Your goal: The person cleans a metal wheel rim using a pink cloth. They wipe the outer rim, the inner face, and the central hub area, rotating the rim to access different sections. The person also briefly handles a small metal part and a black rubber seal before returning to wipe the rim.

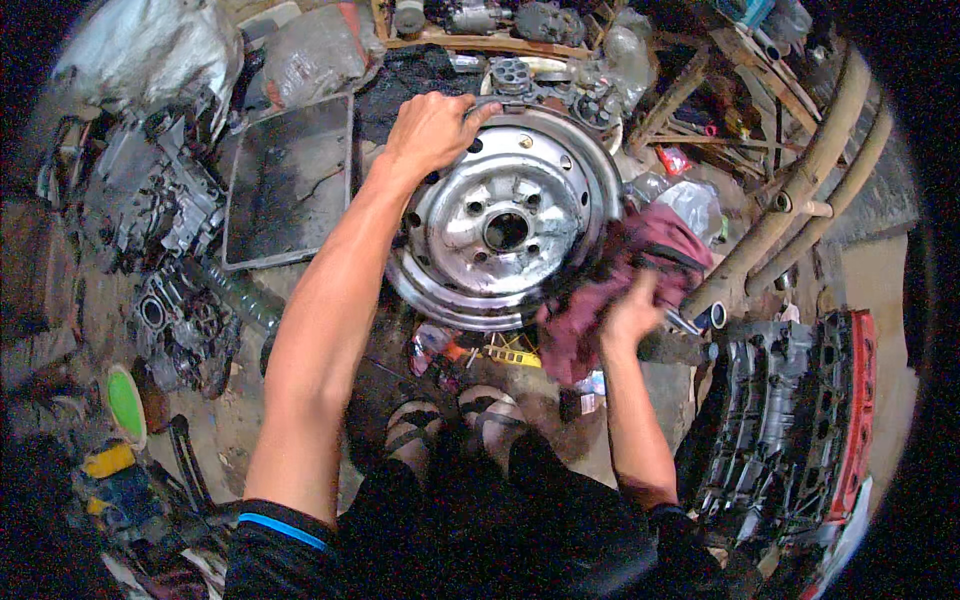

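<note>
A bare steel wheel rim (510,187) with round holes and an open hub stands before me, its dished face towards me. My left hand (442,129) grips its upper edge, thumb along the lip. At the lower right of the rim, my right hand (637,311), blurred, is closed on a maroon cloth (577,330). The cloth hangs over and beside that hand and lies close to the rim's right side. A shiny metal tube end (681,321) shows just right of the hand; whether the hand touches it, I cannot tell.
A shallow metal tray (289,187) lies left of the rim. Metal engine castings (184,217) are heaped farther left. Engine cylinder heads (780,420) lie at the lower right, below a curved wooden frame (802,180). A yellow plastic piece (514,354) lies below the rim, near my sandalled feet.
</note>
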`<state>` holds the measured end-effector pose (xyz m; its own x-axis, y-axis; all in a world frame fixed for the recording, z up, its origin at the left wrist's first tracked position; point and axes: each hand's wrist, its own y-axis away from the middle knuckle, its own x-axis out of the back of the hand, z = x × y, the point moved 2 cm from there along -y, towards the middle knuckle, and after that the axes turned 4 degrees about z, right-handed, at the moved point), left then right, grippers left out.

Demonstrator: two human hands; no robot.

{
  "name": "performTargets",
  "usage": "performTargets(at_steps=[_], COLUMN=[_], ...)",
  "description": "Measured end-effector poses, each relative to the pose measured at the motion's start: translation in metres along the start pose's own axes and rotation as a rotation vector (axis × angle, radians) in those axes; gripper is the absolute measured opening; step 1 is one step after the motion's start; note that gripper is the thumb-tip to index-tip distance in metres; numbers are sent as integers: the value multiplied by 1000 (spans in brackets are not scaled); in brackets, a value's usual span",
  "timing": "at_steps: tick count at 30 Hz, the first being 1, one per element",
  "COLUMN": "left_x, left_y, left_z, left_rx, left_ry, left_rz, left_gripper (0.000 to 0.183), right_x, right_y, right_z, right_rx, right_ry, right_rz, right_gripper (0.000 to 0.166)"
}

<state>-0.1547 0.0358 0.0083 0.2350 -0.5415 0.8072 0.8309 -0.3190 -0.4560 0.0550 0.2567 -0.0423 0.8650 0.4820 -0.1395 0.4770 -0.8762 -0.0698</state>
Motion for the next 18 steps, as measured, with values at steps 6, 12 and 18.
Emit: performTargets(at_steps=[6,12,18], left_x=[-1,-12,-7], left_y=[7,-5,-12], left_z=[-2,-6,10], left_rx=[-23,-38,16], left_ry=[56,120,44], left_rz=[1,-119,-171], left_gripper=[50,53,59], right_x=[-130,-170,-115], right_y=[-9,59,112], right_z=[13,3,59], right_rx=[1118,1204,1495], right_ry=[445,809,684], right_rz=[-826,-1447,-1302], right_gripper=[53,46,38])
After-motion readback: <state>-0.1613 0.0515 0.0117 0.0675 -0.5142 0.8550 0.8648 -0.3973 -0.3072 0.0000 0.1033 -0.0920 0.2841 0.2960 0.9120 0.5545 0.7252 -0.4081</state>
